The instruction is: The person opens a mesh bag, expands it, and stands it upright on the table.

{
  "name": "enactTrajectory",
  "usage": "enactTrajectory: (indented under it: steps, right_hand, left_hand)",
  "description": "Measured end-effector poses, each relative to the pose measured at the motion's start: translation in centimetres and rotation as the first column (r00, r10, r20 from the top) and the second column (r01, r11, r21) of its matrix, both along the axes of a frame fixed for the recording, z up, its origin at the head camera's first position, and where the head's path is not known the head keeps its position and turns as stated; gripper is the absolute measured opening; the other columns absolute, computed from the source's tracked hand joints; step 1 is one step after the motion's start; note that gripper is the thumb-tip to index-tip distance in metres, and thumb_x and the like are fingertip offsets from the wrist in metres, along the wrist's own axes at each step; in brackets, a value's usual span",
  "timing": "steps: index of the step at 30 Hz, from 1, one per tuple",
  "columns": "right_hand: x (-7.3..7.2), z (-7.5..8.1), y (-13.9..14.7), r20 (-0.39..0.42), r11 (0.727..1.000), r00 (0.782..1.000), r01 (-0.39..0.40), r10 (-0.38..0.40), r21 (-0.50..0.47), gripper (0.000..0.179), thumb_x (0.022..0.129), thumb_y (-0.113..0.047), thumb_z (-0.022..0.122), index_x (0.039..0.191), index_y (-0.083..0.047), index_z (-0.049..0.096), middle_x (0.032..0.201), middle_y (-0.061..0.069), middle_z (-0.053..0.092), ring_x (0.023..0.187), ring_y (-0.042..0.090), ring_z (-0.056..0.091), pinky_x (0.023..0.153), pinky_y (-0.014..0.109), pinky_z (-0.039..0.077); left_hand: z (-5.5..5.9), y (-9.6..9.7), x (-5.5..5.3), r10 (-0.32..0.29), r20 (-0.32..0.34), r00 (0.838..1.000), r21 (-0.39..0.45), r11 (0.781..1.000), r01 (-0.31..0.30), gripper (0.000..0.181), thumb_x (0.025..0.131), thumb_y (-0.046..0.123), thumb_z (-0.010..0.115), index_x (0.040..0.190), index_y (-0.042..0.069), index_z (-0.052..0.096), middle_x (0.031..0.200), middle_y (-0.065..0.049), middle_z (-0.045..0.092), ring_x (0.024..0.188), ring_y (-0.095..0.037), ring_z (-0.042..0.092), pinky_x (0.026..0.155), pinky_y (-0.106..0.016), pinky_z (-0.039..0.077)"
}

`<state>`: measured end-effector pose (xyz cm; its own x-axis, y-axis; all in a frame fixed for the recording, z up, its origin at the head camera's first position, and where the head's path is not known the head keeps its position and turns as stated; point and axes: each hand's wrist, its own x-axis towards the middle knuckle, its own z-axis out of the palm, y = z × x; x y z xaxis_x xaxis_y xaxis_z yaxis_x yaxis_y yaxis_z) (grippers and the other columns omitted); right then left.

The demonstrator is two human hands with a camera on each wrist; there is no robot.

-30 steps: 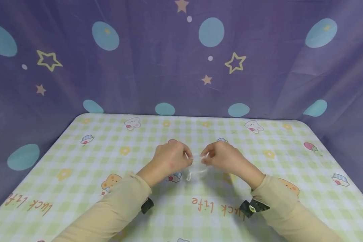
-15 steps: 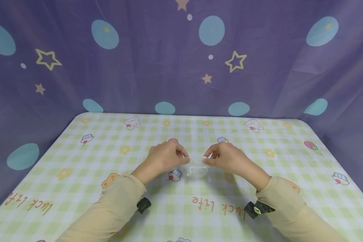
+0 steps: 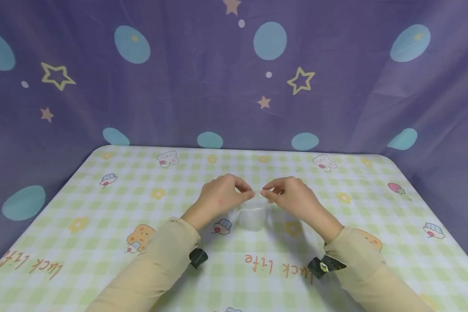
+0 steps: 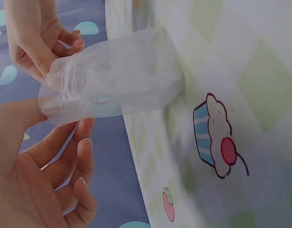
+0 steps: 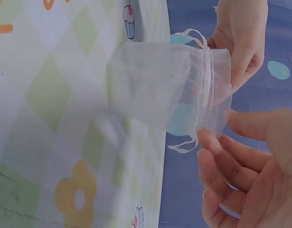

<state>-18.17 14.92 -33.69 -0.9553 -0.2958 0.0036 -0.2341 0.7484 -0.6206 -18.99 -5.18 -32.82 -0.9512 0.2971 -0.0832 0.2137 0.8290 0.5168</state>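
A small sheer white drawstring bag [image 3: 252, 219] hangs between my two hands over the table. Thumb and fingers of my left hand [image 3: 220, 196] pinch one side of its mouth. On the opposite side, my right hand [image 3: 296, 196] pinches the rim near the fingertips. In the right wrist view a white drawstring [image 5: 206, 90] runs across the bag below its mouth, with a loop at each side. The bag [image 4: 124, 76] looks flat and see-through in the left wrist view, its lower end close to the cloth. Whether that end touches the cloth, I cannot tell.
A green-and-white checked tablecloth [image 3: 171, 180] with printed cupcakes, flowers and lettering covers the table. Behind it hangs a purple curtain [image 3: 203, 86] with stars and blue ovals. A dark wrist device [image 3: 198, 258] sits below the left cuff, another [image 3: 316, 267] below the right.
Both hands have risen slightly after drawing a little apart, and they are now closer together. The bag, bunched up at first, now hangs longer and more spread beneath them.
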Motion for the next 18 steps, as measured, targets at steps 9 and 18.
enactTrajectory:
  steps: [9, 18]
  right_hand:
    - [-0.2, -0.2, 0.0, -0.008, 0.999, 0.999, 0.035, -0.035, 0.002, 0.023, 0.097, -0.029, 0.066, 0.11, -0.012, 0.075, 0.078, 0.0, 0.072, 0.066, 0.011, 0.061, 0.059, 0.032, 0.048]
    - [-0.3, 0.0, 0.5, -0.019, 0.998, 0.998, 0.06, -0.06, -0.007, 0.026, 0.099, -0.031, 0.063, 0.112, -0.012, 0.074, 0.081, -0.001, 0.073, 0.071, 0.012, 0.064, 0.064, 0.035, 0.05]
  left_hand:
    - [-0.4, -0.7, 0.0, 0.027, -0.004, 1.0, 0.055, 0.998, -0.027, 0.022, 0.094, 0.041, 0.064, 0.109, 0.029, 0.076, 0.108, 0.014, 0.071, 0.096, -0.012, 0.066, 0.084, -0.042, 0.049]
    - [-0.4, -1.4, 0.0, 0.065, -0.034, 0.997, 0.096, 0.993, -0.062, 0.025, 0.096, 0.043, 0.062, 0.112, 0.03, 0.075, 0.112, 0.013, 0.07, 0.098, -0.012, 0.065, 0.083, -0.041, 0.049]
